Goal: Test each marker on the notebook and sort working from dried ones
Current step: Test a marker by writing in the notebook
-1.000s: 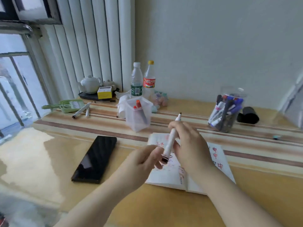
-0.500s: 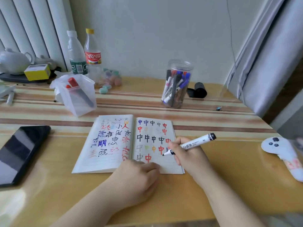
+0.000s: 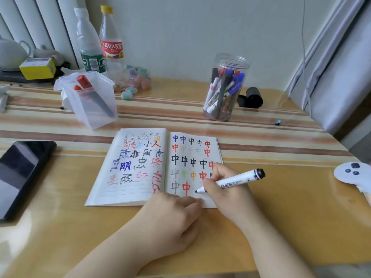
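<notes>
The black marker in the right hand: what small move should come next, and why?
Probably draw a short stroke. The right hand grips the black marker with its tip at a blank spot on the notebook, right of the last red character. The left hand already steadies the bottom edge.

soft daylight is washing in from the left, glaring off the glossy worktop (image 3: 50, 227) and the phone (image 3: 22, 173). shadows are staying faint. the wide lens is bending the edges, and the corners are blurring slightly.
</notes>
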The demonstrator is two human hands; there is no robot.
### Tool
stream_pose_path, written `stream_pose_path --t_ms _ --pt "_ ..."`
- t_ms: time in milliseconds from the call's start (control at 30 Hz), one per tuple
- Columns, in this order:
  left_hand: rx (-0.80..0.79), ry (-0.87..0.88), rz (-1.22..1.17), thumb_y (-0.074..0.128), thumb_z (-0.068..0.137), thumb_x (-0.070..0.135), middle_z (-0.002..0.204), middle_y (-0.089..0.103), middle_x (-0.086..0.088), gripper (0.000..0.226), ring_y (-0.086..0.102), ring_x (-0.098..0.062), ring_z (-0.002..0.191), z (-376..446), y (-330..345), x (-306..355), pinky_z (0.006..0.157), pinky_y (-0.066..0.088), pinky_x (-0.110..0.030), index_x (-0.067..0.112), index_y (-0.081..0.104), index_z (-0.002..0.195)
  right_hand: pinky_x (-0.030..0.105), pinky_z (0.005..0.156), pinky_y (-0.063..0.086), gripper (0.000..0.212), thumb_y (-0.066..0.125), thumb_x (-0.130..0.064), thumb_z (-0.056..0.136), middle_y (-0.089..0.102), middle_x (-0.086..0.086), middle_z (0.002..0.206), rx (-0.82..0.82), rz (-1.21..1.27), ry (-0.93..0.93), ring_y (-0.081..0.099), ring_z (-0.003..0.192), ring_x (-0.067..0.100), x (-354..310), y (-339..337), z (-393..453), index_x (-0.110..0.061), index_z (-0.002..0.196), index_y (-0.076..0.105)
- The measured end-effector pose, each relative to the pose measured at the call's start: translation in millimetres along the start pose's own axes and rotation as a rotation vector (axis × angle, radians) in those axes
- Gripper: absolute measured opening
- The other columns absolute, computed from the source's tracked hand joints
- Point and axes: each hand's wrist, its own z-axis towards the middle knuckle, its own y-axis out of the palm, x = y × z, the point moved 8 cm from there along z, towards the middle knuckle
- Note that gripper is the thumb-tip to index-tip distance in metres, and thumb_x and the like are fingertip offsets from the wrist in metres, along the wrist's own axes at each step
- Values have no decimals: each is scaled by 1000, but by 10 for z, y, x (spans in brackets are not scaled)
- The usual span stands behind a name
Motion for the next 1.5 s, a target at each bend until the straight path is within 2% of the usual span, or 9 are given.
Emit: stream_pose_path --t_ms 200,333,500,700,800,900,1100,1367,1500 --pt "-18 2 -23 54 74 22 88 71 4 11 56 -20 45 -18 15 2 38 43 -22 15 55 67 19 45 29 35 62 -18 83 38 -6 48 56 45 -4 34 46 7 54 -51 1 -14 61 36" --pt "-27 -8 -14 50 77 24 79 69 4 15 55 -20 45 -15 23 -7 38 43 -23 15 54 65 23 46 32 31 62 -21 84 42 6 51 -1 32 -16 39 49 14 35 8 -6 -12 66 38" --pt "-5 -11 -24 50 78 23 69 64 5 16 52 -20 45 -8 -2 -5 37 41 -24 15 53 65 14 44 27 39 61 -5 82 36 -11 45 -10 6 2 37 45 3 33 5 -7 -16 56 35" --pt "-6 -44 -58 50 82 22 74 66 4 13 56 -18 51 -27 3 -42 40 43 -27 16 55 72 17 48 37 27 69 -26 84 52 -6 49 25 130 -10 46 47 5 -12 -28 -30 -19 69 47" --pt "105 -131 -212 49 84 24 73 62 11 13 53 -5 54 -14 -138 -104 46 43 -19 17 61 84 19 56 45 20 67 -41 78 65 -3 64 46 85 -15 59 58 8 -62 -33 -44 -26 81 54" --pt "249 -287 -435 51 84 30 70 59 18 13 46 -5 46 -22 -304 -217 47 35 -10 23 60 88 12 51 37 14 67 -33 84 57 -4 64 22 -62 -101 49 55 3 -184 -51 -51 -27 87 55" --pt "255 -664 -820 50 92 32 69 67 4 14 55 -12 51 9 -441 -490 52 43 -26 23 53 82 9 59 38 29 68 -8 81 49 -21 66 22 -345 -312 50 70 -4 -587 51 95 -25 102 60" --pt "247 -850 -732 59 87 25 68 66 6 4 58 -8 55 -359 -623 -855 54 44 -24 27 56 89 20 76 49 37 62 -15 88 60 -15 91 -118 -345 -420 57 82 3 -1003 547 236 -34 118 53" --pt "330 -890 -456 57 88 29 76 60 9 5 55 -4 60 -666 -895 -1115 52 39 -12 27 60 84 16 79 49 48 59 -24 91 58 -23 94 -212 -292 -403 58 84 1 -1058 792 231 -46 130 43"
